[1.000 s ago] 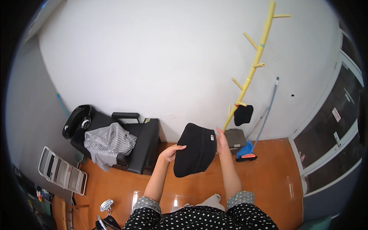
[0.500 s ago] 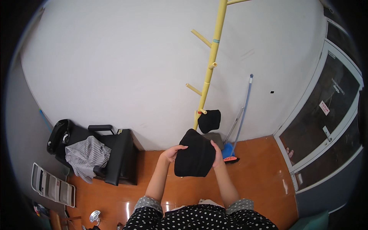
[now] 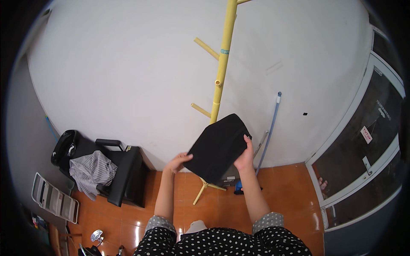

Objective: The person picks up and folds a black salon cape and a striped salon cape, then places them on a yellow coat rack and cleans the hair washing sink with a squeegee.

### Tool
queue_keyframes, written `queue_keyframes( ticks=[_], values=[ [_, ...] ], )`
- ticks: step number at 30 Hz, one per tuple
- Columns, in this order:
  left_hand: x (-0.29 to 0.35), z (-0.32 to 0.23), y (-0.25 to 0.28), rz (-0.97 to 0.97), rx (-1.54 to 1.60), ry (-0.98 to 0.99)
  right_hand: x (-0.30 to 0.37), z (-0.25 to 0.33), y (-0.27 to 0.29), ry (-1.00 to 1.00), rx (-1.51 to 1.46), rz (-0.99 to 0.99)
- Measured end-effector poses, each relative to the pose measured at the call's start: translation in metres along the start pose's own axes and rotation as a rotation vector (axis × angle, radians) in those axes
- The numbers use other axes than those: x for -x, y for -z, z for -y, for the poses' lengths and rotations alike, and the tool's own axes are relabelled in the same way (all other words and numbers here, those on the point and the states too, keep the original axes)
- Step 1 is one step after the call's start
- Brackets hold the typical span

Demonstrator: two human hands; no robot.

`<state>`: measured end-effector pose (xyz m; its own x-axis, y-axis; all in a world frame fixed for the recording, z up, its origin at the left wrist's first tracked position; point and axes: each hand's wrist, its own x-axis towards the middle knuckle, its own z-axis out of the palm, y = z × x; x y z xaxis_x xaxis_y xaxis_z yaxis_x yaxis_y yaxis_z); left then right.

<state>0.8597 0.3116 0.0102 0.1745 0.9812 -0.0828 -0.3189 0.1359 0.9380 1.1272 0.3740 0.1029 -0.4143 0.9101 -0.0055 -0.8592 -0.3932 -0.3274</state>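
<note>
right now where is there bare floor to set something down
Bare floor shows between the blue pole and glass door, with another patch between the black chair and yellow stand; it's crowded around the grey box and blue dustpan.

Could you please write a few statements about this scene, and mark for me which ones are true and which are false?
1. The left hand and the right hand both hold the black fabric piece. True.
2. The branching stand is red. False: the branching stand is yellow.
3. A striped cloth lies on the black chair. True.
4. The step ladder is at the picture's right side. False: the step ladder is at its left side.
5. The sleeves have white dots. True.
</note>
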Motion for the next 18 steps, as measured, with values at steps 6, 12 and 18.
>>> queue_keyframes(
  ticks=[6,12,18],
  values=[
    [-0.058,-0.082,0.024,-0.172,-0.008,-0.055,-0.046,0.017,0.007,-0.043,-0.108,-0.065],
    [-0.137,-0.037,0.060,-0.464,0.248,-0.038,-0.094,-0.003,0.073,-0.061,-0.125,-0.246],
    [-0.171,0.045,0.065,-0.694,0.165,-0.003,-0.108,-0.027,0.149,-0.164,-0.060,-0.511]
  ],
)
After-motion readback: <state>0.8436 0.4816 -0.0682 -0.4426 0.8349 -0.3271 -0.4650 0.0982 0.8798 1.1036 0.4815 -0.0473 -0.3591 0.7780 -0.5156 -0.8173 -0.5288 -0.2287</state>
